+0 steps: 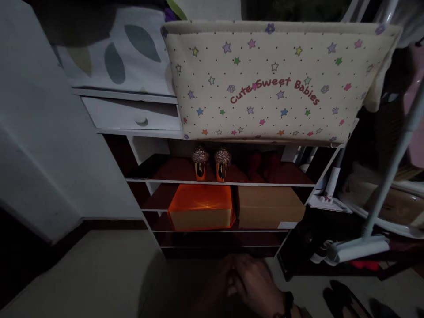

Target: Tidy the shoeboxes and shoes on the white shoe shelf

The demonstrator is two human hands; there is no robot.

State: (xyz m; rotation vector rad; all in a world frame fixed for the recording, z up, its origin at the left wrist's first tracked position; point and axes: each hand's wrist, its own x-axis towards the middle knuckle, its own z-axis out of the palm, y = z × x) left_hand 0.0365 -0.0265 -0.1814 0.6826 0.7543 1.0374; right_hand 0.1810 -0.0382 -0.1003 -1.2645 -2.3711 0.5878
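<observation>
At the bottom edge of the head view, my right hand (251, 282) hangs low in front of the shelf unit (228, 182), fingers curled loosely downward. Lighting is poor; I cannot tell whether it grips anything. My left hand is out of view.

Nearest my hand, on the lower shelf, sits the orange box (200, 207), just beside the brown box (269, 206); the two are touching or nearly so. Both remain on the shelf, untouched, so I judge that handling has not begun. The orange box's long axis runs left to right, parallel to the shelf edge, with one long side facing me. A pair of glittery shoes (211, 163) stands on the shelf above, heels toward me.
</observation>
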